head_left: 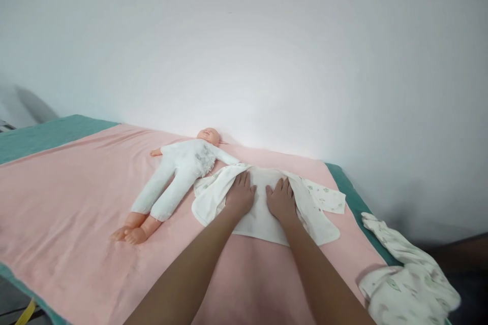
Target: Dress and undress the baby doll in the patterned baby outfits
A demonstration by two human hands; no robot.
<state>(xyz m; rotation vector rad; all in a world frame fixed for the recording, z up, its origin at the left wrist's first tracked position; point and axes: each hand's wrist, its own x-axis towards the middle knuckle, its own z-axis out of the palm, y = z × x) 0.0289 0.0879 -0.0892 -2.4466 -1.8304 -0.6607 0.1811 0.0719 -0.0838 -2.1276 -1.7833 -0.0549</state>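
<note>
A white baby shirt (261, 218) with a small leaf print lies spread on the pink cloth, its front opened out to both sides. My left hand (241, 195) rests flat on the inside of the shirt, by the left front flap. Pressed flat at the opposite flap is my right hand (281, 198), fingers pointing away from me. One printed sleeve stretches out to the right. To the left of the shirt a baby doll (183, 160) with a white cloth body lies on its back, one arm reaching to the shirt's top edge.
The pink cloth (68, 198) covers most of a green surface (57, 134) that shows at its edges. Crumpled leaf-print clothing (412, 279) lies at the right edge. A pale wall (244, 45) stands directly behind. Something yellow (26, 311) shows at the lower left.
</note>
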